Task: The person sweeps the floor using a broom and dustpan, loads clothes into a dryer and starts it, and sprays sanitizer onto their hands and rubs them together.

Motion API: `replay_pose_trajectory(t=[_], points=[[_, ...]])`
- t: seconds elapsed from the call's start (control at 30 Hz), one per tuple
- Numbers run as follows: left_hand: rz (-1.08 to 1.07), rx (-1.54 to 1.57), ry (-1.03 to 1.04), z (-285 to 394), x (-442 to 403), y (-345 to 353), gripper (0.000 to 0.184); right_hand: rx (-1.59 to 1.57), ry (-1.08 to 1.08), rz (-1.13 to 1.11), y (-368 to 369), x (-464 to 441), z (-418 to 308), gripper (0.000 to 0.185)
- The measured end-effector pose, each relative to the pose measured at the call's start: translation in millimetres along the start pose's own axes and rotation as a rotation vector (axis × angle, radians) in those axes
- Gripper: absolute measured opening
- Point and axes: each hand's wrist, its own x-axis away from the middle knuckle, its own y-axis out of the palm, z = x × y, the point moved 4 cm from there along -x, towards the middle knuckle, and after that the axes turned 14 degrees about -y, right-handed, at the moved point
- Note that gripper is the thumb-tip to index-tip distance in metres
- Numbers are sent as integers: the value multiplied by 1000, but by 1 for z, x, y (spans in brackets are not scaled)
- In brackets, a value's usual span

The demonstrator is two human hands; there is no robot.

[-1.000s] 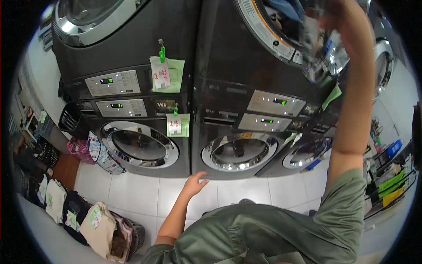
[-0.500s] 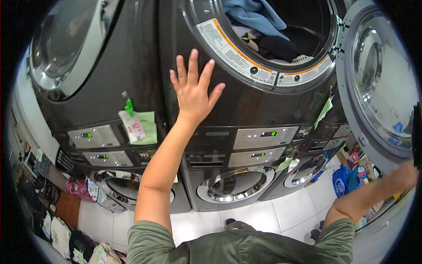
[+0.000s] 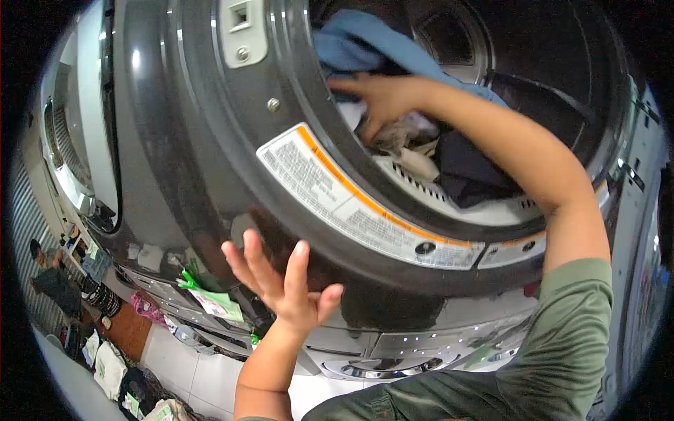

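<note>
My right hand (image 3: 386, 102) reaches into the open dryer drum (image 3: 540, 98), over a mixed pile of laundry. Its fingers are stretched out, with the thumb apart, beside a blue cloth (image 3: 372, 45) and some grey and beige clothing (image 3: 414, 144); a little blur hides how firmly it touches them. Dark clothing (image 3: 474, 165) lies under my right forearm. Lower down, my left hand (image 3: 284, 288) is held up with fingers spread and nothing in it, close to the dark dryer front (image 3: 203, 161); whether it touches the panel I cannot tell.
The dryer's round door (image 3: 642, 168) hangs open on the right. A warning label (image 3: 365, 203) curves below the opening. A green clip with a paper note (image 3: 214, 302) hangs at lower left. Folded clothes (image 3: 109, 372) and another person (image 3: 56, 281) are at far left.
The view has moved closer to the dryer opening. My right hand has gone from the door area on the right into the drum. My left hand stays spread, now lower in view.
</note>
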Motion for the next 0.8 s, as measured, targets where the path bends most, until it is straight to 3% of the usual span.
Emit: replay_pose_trajectory(t=[0.03,0.13,0.2,0.23,0.27,0.3,0.33,0.37,0.4,0.47,0.5,0.53,0.6,0.63,0.67,0.73,0.8], points=[[-3,-10,-11,1,1,2,57,207,59,103,14,-1,-10,85],[6,-19,-17,1,4,7,54,471,-132,283,29,-21,-12,23],[9,-54,6,-1,4,2,50,401,-169,319,3,-28,43,21],[14,-62,7,-2,5,2,50,533,-226,437,-22,-18,85,25],[3,-63,-13,-3,7,2,49,408,56,565,-58,15,108,26],[-7,-68,-27,-6,7,1,49,989,267,530,-77,41,168,25],[5,-57,-40,-6,7,2,49,962,567,489,-101,76,201,23],[15,-69,-44,-6,7,3,49,1113,685,310,-109,118,254,29],[8,-61,-35,-6,8,3,48,1122,963,163,-111,158,310,39],[-12,-54,-19,-6,9,1,48,1134,1367,514,-110,151,201,63],[-14,-56,-18,-7,11,1,48,1037,1271,-61,-104,124,162,60],[-16,-52,-12,-7,13,1,48,836,1008,-191,-100,90,142,63],[-16,-40,7,-8,13,1,47,178,547,-400,-88,28,89,72],[-19,-39,4,-8,13,2,47,-124,20,-121,-63,2,63,85],[-12,-35,-3,-8,14,2,46,44,-67,-180,-37,-13,47,94],[-10,-37,10,-9,15,-1,45,110,335,-464,21,-28,48,98],[2,-8,6,-12,16,0,44,123,280,-109,59,-44,124,92]])
